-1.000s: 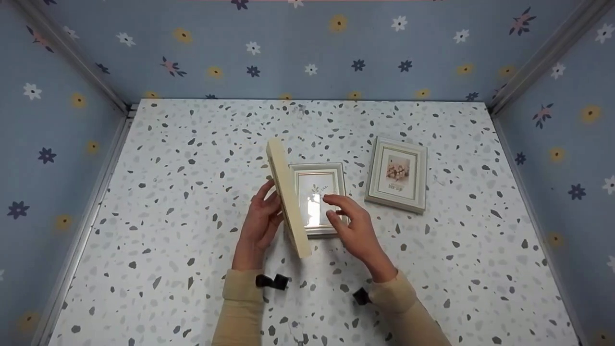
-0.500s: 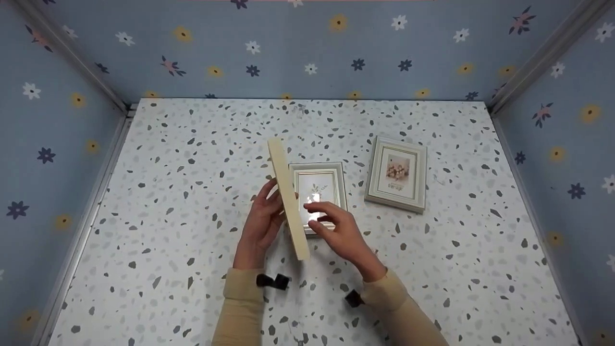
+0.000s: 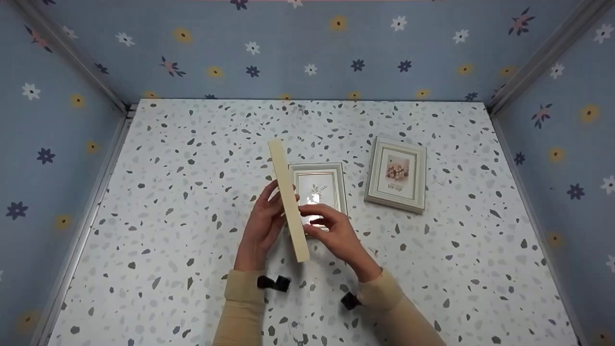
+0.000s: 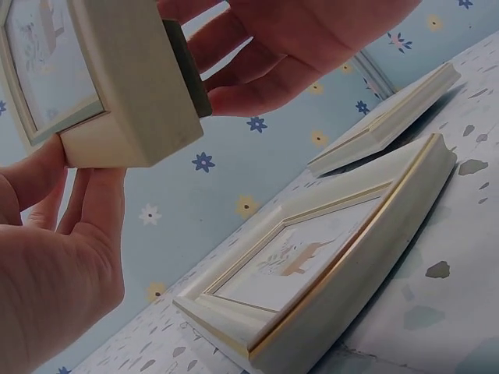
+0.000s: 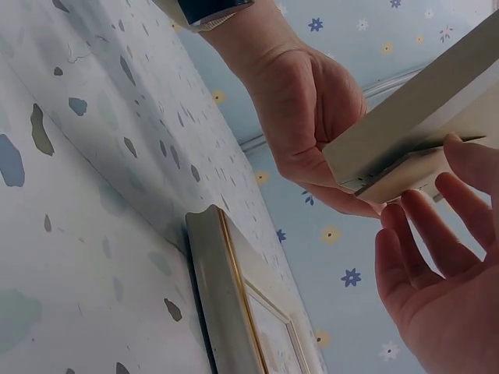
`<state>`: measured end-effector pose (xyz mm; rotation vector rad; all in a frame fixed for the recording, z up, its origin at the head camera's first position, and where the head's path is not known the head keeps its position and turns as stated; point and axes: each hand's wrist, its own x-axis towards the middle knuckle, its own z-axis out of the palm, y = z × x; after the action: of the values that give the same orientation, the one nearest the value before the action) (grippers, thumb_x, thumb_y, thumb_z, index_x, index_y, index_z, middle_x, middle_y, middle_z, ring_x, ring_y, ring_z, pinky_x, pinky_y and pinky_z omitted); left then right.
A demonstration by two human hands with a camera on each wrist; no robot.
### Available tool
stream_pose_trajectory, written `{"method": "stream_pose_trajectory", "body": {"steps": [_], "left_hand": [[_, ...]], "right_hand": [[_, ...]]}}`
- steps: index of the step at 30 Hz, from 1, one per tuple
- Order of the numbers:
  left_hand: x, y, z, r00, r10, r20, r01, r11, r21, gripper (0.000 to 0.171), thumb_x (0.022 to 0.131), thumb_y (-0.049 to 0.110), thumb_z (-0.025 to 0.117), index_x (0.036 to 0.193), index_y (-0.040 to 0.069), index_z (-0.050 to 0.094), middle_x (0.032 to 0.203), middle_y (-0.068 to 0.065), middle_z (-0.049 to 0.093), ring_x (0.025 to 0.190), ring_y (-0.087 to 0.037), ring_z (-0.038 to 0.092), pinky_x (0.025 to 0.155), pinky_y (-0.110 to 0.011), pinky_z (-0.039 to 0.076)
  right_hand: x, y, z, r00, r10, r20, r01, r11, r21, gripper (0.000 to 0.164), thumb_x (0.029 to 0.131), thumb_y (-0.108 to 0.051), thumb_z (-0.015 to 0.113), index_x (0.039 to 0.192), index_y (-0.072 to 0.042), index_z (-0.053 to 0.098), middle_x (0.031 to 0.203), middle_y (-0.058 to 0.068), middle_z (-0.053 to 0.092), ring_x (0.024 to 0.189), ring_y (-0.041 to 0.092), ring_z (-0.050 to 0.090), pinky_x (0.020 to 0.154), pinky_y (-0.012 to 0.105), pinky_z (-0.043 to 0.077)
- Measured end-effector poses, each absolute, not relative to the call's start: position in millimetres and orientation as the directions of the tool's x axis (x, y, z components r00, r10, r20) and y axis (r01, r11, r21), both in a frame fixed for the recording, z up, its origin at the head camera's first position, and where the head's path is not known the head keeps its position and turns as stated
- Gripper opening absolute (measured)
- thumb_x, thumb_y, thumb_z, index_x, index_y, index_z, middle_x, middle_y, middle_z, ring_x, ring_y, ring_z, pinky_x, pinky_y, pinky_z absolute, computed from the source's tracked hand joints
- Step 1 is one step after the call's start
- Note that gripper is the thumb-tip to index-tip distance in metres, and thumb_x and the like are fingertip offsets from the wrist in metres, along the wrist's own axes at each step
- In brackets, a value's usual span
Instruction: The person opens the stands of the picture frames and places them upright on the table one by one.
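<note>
A cream picture frame (image 3: pixel 290 206) stands tilted up on edge, gripped by my left hand (image 3: pixel 262 223). In the left wrist view its glazed front (image 4: pixel 54 58) faces left, with the left thumb at its lower edge. A dark backing piece (image 4: pixel 189 70) sticks out behind it. My right hand (image 3: pixel 334 233) is at the back of this frame, fingers loosely bent and the fingertips at the raised panel (image 5: pixel 409 175) there. Partly hidden below, a second picture frame (image 3: pixel 340 185) with a plant picture lies face up on the table.
A third picture frame (image 3: pixel 397 174), showing a flower picture, lies face up to the right. The white speckled table (image 3: pixel 192 158) is bounded by blue flowered walls (image 3: pixel 307 48) at the back and sides.
My right hand has moved left from over the lying frame to the back of the held one. The held frame has turned slightly, more edge-on; my left hand keeps its grip.
</note>
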<state>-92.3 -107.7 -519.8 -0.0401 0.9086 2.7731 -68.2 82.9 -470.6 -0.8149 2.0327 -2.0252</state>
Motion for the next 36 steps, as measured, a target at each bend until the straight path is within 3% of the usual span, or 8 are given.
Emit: {"method": "stream_pose_trajectory", "body": {"steps": [7,15,26,30,36], "left_hand": [[-91.9,-105.0,-519.3,-0.974,0.199,-0.105,-0.222,-0.776,0.59,0.052,0.092,0.0,0.055,0.141,0.009,0.039,0.126,-0.018,0.052,0.105,-0.026,0.06,0.08,-0.032,0.052],[-90.8,-105.1,-519.9,-0.974,0.209,-0.09,-0.222,-0.786,0.577,0.052,0.092,0.001,0.055,0.141,0.009,0.039,0.128,-0.019,0.05,0.105,-0.026,0.06,0.08,-0.033,0.052],[-88.2,-106.2,-521.9,-0.968,0.228,-0.103,-0.246,-0.798,0.55,0.053,0.092,0.002,0.055,0.141,0.009,0.037,0.13,-0.02,0.048,0.105,-0.025,0.06,0.085,-0.035,0.051],[-88.1,-106.0,-522.1,-0.97,0.224,-0.097,-0.239,-0.789,0.566,0.054,0.092,0.002,0.056,0.141,0.009,0.036,0.132,-0.022,0.045,0.104,-0.025,0.06,0.082,-0.033,0.052],[-88.3,-106.7,-523.0,-0.971,0.224,-0.088,-0.234,-0.792,0.565,0.052,0.092,0.002,0.055,0.14,0.009,0.038,0.129,-0.018,0.049,0.1,-0.023,0.061,0.079,-0.031,0.052]], "right_hand": [[-67.6,81.7,-470.7,-0.852,-0.473,0.226,-0.234,-0.043,-0.971,0.039,0.087,-0.006,0.066,0.124,0.001,0.057,0.121,0.013,0.06,0.111,0.024,0.057,0.085,0.061,0.043],[-68.5,82.6,-470.7,-0.86,-0.472,0.192,-0.211,-0.014,-0.977,0.039,0.087,-0.008,0.066,0.124,-0.001,0.058,0.121,0.009,0.061,0.112,0.023,0.056,0.088,0.056,0.044],[-70.1,84.5,-473.5,-0.85,-0.49,0.194,-0.163,-0.106,-0.981,0.038,0.087,-0.003,0.065,0.123,0.005,0.056,0.12,0.014,0.058,0.114,0.026,0.054,0.09,0.062,0.039],[-70.2,86.4,-473.5,-0.854,-0.481,0.2,-0.157,-0.129,-0.979,0.038,0.087,0.001,0.063,0.122,0.01,0.054,0.12,0.021,0.056,0.113,0.028,0.054,0.091,0.059,0.041],[-72.1,90.3,-474.2,-0.86,-0.47,0.2,-0.143,-0.155,-0.978,0.037,0.085,0.007,0.062,0.12,0.015,0.053,0.118,0.026,0.054,0.112,0.031,0.055,0.088,0.045,0.048]]}}
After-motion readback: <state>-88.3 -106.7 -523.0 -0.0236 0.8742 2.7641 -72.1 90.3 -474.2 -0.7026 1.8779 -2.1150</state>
